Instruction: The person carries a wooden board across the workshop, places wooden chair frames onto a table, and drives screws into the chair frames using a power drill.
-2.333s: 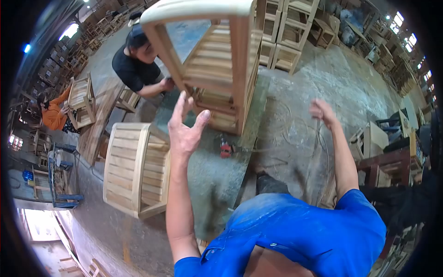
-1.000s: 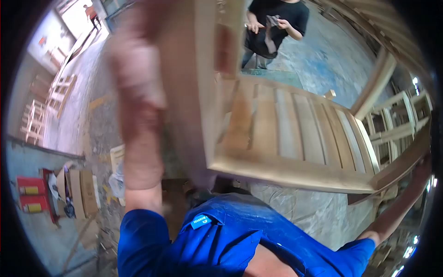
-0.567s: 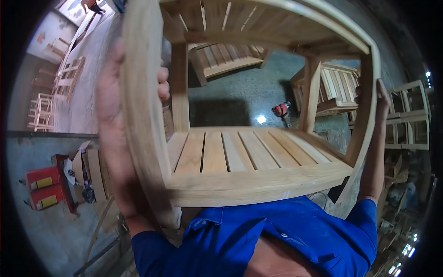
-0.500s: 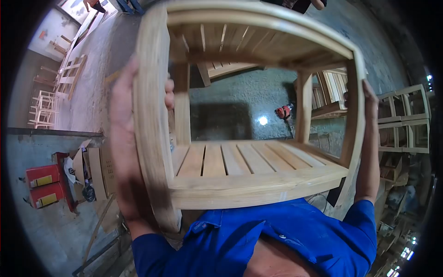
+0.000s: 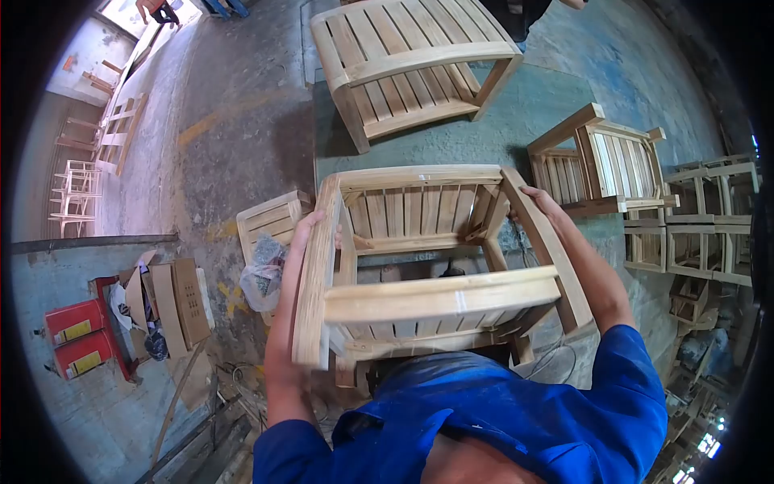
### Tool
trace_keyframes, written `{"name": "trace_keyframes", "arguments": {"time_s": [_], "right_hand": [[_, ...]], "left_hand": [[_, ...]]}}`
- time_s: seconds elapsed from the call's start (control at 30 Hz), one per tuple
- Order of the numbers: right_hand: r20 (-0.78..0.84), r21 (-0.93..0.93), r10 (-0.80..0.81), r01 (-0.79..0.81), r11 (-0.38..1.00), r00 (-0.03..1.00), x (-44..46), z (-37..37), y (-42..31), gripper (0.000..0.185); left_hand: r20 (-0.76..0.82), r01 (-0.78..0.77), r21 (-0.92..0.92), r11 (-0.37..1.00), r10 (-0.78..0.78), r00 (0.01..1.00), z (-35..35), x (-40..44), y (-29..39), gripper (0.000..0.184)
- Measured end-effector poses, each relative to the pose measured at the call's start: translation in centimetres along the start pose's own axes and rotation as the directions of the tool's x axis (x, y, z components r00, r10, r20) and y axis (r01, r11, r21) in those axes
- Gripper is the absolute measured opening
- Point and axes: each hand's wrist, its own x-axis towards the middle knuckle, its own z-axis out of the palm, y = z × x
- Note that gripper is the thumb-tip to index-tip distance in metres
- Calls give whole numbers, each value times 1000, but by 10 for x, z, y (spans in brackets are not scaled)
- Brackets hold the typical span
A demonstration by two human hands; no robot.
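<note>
A pale wooden slatted stool with a second slatted tier hangs tilted in front of my body, its legs and rails facing me. My left hand grips its left leg from outside, with fingertips curled round to the inner side. On the other side, my right hand is closed on the right leg near its far end. Beyond it, a similar slatted stool stands upright on a green work surface. A third slatted stool lies on its side to the right.
A clear plastic bag sits by a small slatted wooden piece on the left. Red boxes and cardboard lie further left. Wooden frames are stacked at right. Part of another person shows behind the far stool.
The stool has come down from close before the camera and tipped, both hands still holding it. The far stool is now in fuller view, and the red power tool is out of sight.
</note>
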Motion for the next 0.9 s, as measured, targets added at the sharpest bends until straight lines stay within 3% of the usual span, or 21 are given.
{"name": "trace_keyframes", "arguments": {"time_s": [0.07, 0.13, 0.17, 0.23, 0.3, 0.33, 0.37, 0.4, 0.43, 0.47, 0.5, 0.53, 0.57, 0.6, 0.63, 0.67, 0.7, 0.77, 0.8, 0.9], "right_hand": [[5, 17, 65, -65, 998, 998, 19, -19, 6, 43], [-26, 40, 15, -14, 999, 1000, 24, -20, 12, 45], [-26, 39, 37, -36, 999, 999, 17, -18, 14, 45], [2, 78, 107, -106, 991, 994, -10, -8, 6, 44], [86, 133, 85, -96, 986, 993, -26, -1, 1, 45], [45, 58, -2, -1, 998, 999, -60, 28, -7, 45], [23, -29, -108, 109, 994, 994, -89, 56, -15, 46], [43, -41, -116, 118, 992, 992, -87, 49, -13, 46], [101, 14, -296, 296, 955, 950, -81, 32, -9, 47], [143, 86, -463, 455, 886, 875, -80, 22, -3, 49], [83, -98, -585, 591, 801, 806, -91, 42, -3, 54], [1, -205, -494, 484, 851, 869, -90, 43, -1, 56], [-98, -302, -400, 356, 884, 911, -84, 40, 1, 59], [8, -402, -434, 400, 823, 901, -62, 31, 5, 57], [-61, -517, -619, 506, 691, 783, -26, 20, 15, 53], [-41, -397, -556, 497, 772, 830, -17, 26, 6, 52], [-6, -271, -504, 483, 833, 864, -6, 34, -6, 53], [-35, -333, -527, 488, 807, 849, 21, 33, -18, 52], [15, -318, -597, 570, 757, 802, 44, 25, -23, 52], [-38, -211, -571, 552, 807, 820, 50, 38, -47, 46]], "left_hand": [[16, 43, 22, 999, -43, 999, -17, 31, -7, 44], [57, 173, -114, 978, -167, 984, -25, 45, -16, 49], [44, 181, -127, 975, -177, 983, -18, 38, -19, 49], [-42, 71, 15, 997, -70, 997, 14, 12, -14, 52], [-89, 100, -9, 995, -100, 991, 21, -9, -24, 58], [-70, -300, 163, 940, 315, 947, 15, -24, -40, 59], [-62, -296, 129, 946, 306, 950, -12, -14, -37, 68], [-54, -291, 94, 952, 297, 953, -40, -4, -35, 76], [-62, -307, 93, 947, 313, 948, -38, -12, -32, 76], [-133, -256, 158, 954, 277, 952, -31, -26, -35, 78], [-202, -201, 220, 955, 246, 948, -19, -38, -36, 80], [-487, -111, 350, 930, 282, 827, 20, -54, -36, 80], [-486, -119, 352, 929, 290, 824, 8, -42, -39, 80], [-450, 12, 662, 750, 384, 807, -17, -21, -49, 84], [-377, 146, 876, 460, 461, 803, -29, -4, -51, 88], [-527, 194, 650, 734, 252, 812, 24, -18, -16, 80], [-506, 169, 667, 725, 275, 817, 14, 1, -10, 80], [-213, -252, 420, 872, 364, 906, -40, 53, -10, 70], [-248, -242, 289, 926, 317, 915, -73, 79, -11, 66], [-296, -207, 443, 872, 360, 885, -56, 78, 13, 66]]}}
